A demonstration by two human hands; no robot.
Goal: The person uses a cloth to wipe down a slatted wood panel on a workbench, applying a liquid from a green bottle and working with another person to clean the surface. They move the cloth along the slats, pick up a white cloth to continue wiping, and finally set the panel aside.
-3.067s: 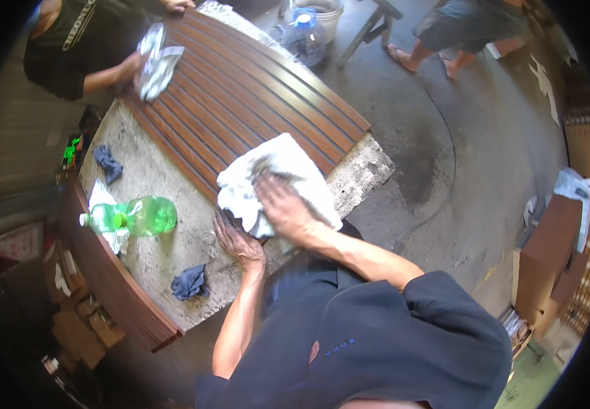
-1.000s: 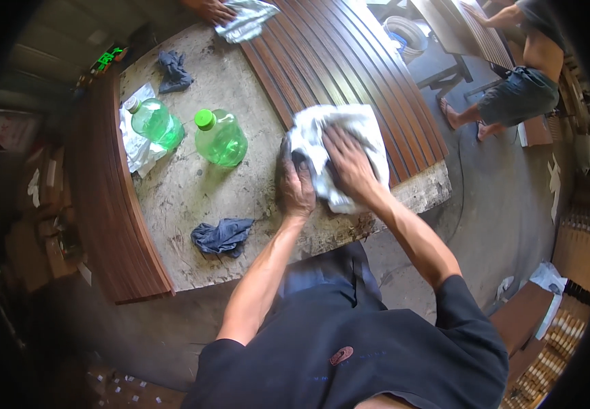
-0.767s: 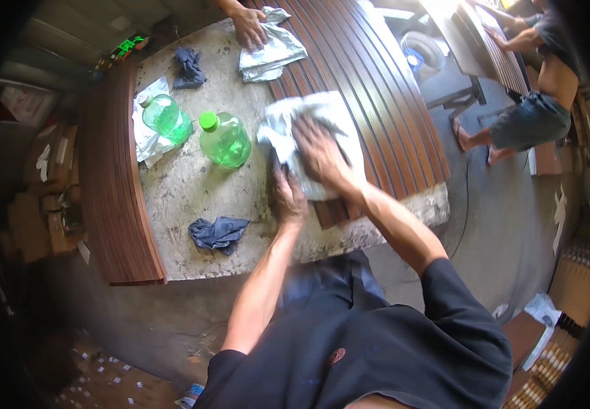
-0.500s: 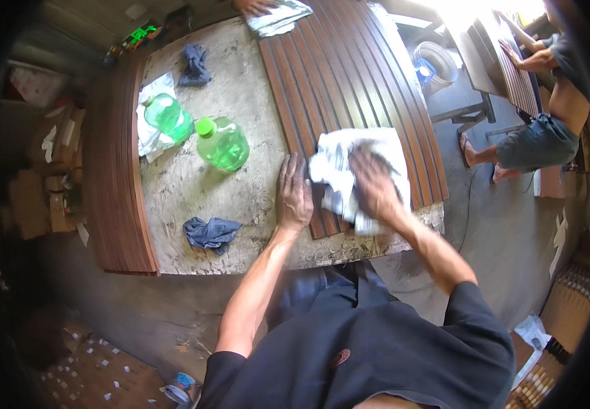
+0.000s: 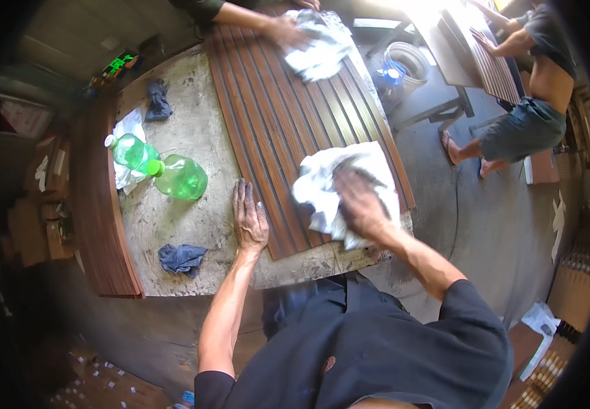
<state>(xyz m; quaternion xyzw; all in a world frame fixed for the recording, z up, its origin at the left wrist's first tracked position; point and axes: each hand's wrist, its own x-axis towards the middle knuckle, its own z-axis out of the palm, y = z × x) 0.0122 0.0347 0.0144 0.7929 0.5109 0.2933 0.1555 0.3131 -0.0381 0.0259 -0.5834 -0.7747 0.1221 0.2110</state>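
A brown slatted wood panel (image 5: 268, 116) lies on the worn worktable (image 5: 220, 252). My left hand (image 5: 250, 221) is open, its fingers stretched out along the panel's left edge near the close corner. My right hand (image 5: 362, 204) is closed on a bunched white cloth (image 5: 315, 184) and presses it onto the panel's near end; its fingers are slightly blurred. Across the table, a co-worker's hand (image 5: 288, 34) holds another white cloth (image 5: 319, 51) against the panel's far end.
Left of the panel lie two green bottles (image 5: 182, 178) (image 5: 131, 151) and two dark rags (image 5: 182, 259) (image 5: 158, 101). A stack of brown panels (image 5: 94, 211) lines the table's left side. Beyond the table at right, a bucket (image 5: 407, 63) stands near another person (image 5: 544, 82) at a second bench.
The co-worker's cloth has moved from the panel's far left corner toward its right side. My right hand and cloth have shifted slightly on the near end. The whole view has turned a little.
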